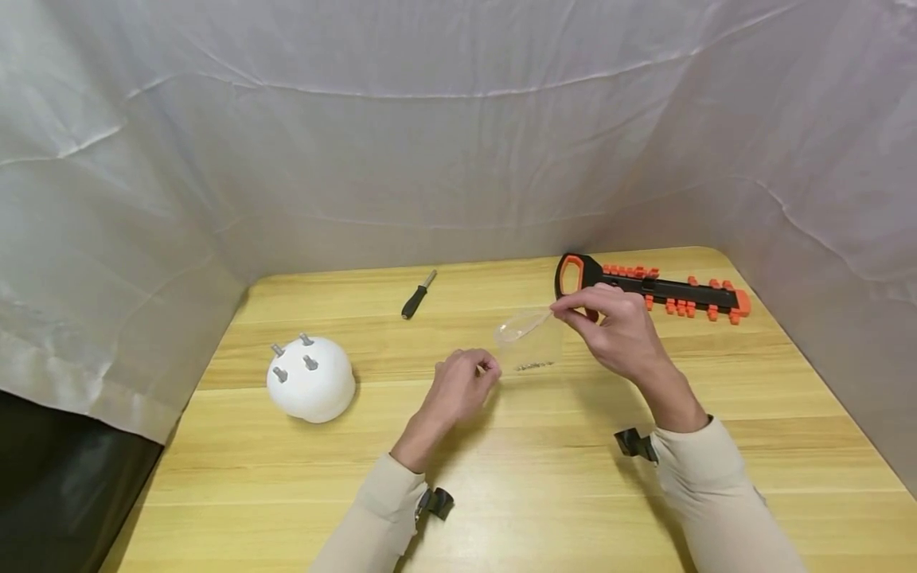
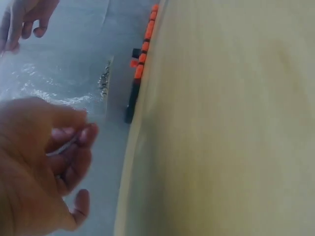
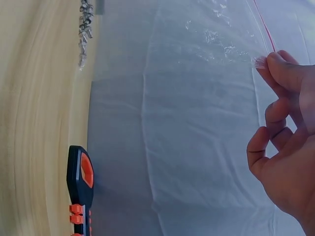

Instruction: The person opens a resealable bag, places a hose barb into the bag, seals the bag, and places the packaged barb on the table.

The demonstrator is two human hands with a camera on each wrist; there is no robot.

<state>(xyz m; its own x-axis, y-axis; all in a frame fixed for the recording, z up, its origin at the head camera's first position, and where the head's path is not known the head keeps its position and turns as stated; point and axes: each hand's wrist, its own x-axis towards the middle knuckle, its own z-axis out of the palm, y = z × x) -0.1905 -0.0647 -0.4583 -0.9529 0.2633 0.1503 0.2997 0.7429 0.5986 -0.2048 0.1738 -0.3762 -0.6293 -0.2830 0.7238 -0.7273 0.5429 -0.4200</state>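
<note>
A clear zip bag [image 1: 539,346] hangs above the table, with several small metal screws [image 1: 534,366] gathered along its bottom edge. My right hand [image 1: 619,330] pinches the bag at its upper right corner, between thumb and index finger. In the right wrist view a red line runs along the bag's top, up to the pinching fingers [image 3: 280,71]. Close to the bag's lower left side is my left hand [image 1: 462,386], its fingers loosely bent. The left wrist view shows thumb and index fingertips near each other, with no film visible between them; contact with the bag is unclear.
A white rounded object [image 1: 315,390] with several grey metal posts stands at the table's left. Towards the back lies a black-handled screwdriver [image 1: 415,301]. A black and orange rack [image 1: 666,291] lies behind my right hand. Grey cloth [image 1: 444,167] hangs behind the wooden table [image 1: 544,461].
</note>
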